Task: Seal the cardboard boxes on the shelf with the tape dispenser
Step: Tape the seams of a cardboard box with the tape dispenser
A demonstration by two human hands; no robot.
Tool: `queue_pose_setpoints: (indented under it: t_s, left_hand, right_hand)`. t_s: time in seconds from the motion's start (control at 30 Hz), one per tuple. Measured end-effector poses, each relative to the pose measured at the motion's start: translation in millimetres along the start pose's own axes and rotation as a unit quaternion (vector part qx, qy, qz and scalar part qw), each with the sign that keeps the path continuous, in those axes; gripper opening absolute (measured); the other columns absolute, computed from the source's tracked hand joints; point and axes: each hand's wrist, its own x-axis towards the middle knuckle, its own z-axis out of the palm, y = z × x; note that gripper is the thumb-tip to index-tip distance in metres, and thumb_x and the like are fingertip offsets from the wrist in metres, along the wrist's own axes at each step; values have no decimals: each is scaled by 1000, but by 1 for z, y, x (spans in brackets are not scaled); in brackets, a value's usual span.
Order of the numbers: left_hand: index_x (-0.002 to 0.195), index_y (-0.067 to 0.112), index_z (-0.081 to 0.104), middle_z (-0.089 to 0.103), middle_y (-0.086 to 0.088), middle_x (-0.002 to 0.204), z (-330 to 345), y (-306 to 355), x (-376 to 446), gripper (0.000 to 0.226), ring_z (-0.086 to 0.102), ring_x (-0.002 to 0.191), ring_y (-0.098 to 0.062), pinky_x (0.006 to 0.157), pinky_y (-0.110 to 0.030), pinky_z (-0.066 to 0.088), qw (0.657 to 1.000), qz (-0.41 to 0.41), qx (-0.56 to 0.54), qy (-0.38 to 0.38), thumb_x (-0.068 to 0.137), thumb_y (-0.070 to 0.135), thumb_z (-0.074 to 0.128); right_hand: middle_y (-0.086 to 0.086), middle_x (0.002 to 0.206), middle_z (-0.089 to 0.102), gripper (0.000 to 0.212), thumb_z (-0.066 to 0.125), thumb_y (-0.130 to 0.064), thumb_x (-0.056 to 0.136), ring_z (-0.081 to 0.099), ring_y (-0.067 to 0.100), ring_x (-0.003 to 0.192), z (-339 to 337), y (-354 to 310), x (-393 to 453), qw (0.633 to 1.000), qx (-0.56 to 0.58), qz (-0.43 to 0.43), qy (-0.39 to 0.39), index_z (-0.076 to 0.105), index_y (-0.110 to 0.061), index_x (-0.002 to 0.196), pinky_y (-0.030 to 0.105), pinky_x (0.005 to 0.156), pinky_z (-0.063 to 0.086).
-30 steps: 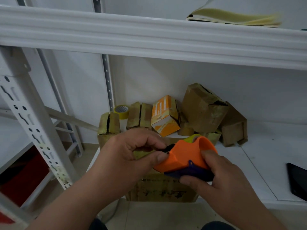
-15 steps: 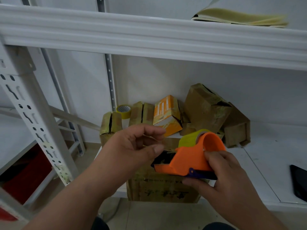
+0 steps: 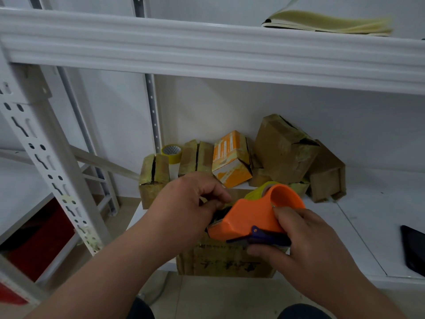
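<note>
Head view: right hand [image 3: 305,247] grips the dispenser [image 3: 250,217], thumb on its smooth orange plastic shell and fingers curled under the dark purple handle. The shell is rounded, with a wide curved hood at the far end over a roll of yellowish glossy tape. Left hand [image 3: 186,203] has its fingers curled at the dispenser's near-left end, by the dark blade part; whether they pinch the tape end cannot be told.

Directly below the dispenser, at the front edge of the white metal shelf [image 3: 368,215], sits a brown cardboard box [image 3: 220,261] with dark print on its front face. Behind the dispenser, against the back wall, lies a heap of small boxes: a glossy orange-and-white carton [image 3: 230,162] tilted on one corner, two brown boxes [image 3: 285,148] wrapped in crinkled yellowish tape leaning to its right, and further taped boxes to its left, one [image 3: 153,178] with a dark open seam on top. A spare tape roll [image 3: 172,154] stands between those left boxes. Far right of the dispenser, a flat black object [image 3: 414,249] lies on the shelf. Above, an open notebook [image 3: 326,21] with yellowed pages rests on the upper shelf.
</note>
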Motion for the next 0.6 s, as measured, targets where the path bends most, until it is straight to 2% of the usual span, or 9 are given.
queue_pose_setpoints:
  t_s: [0.07, 0.13, 0.27, 0.37, 0.5, 0.6]
  left_hand:
    - [76, 40, 66, 64, 21, 90, -1, 0, 1, 29, 60, 84, 6, 70, -14, 51, 1000, -8, -11, -4, 90, 15, 66]
    - [76, 37, 67, 67, 23, 85, -3, 1, 2, 28, 61, 81, 8, 64, -9, 48, 999, -26, -37, -14, 91, 14, 64]
    - [73, 40, 65, 68, 24, 75, -5, 1, 3, 33, 62, 76, 8, 62, -4, 46, 998, -48, -31, -23, 92, 12, 62]
    - [73, 42, 63, 65, 26, 75, -9, 3, 2, 32, 58, 80, 15, 64, 1, 42, 999, -45, -7, -4, 91, 16, 64]
    - [78, 34, 69, 69, 22, 74, -11, -1, 2, 22, 62, 73, 9, 62, -4, 46, 996, -71, -45, 5, 90, 16, 66]
    - [79, 31, 69, 69, 18, 73, -11, -2, -2, 18, 63, 69, 3, 63, -12, 51, 995, -79, -52, 7, 89, 17, 66]
  right_hand:
    - [-29, 61, 24, 41, 38, -80, 76, 33, -6, 51, -3, 1, 2, 1000, -16, -2, 0, 29, -41, 88, 8, 48, 16]
    - [-23, 56, 29, 42, 38, -80, 75, 37, -2, 50, -5, 3, 4, 999, -30, 4, -9, 25, -41, 82, 10, 48, 17]
    - [-13, 61, 46, 47, 29, -86, 71, 47, 2, 56, -14, 1, 9, 997, -27, 19, -72, 35, -40, 78, 15, 50, 24]
    - [-10, 66, 53, 43, 38, -81, 70, 53, 4, 59, -24, 0, 14, 993, -7, 27, -113, 40, -39, 80, 16, 52, 32]
    - [-9, 76, 63, 55, 39, -84, 60, 61, 3, 67, -37, 4, 19, 985, 50, 47, -160, 52, -40, 90, 24, 61, 52]
    - [-12, 81, 67, 42, 54, -74, 69, 63, -1, 72, -45, 10, 23, 975, 73, 70, -197, 57, -41, 95, 26, 66, 55]
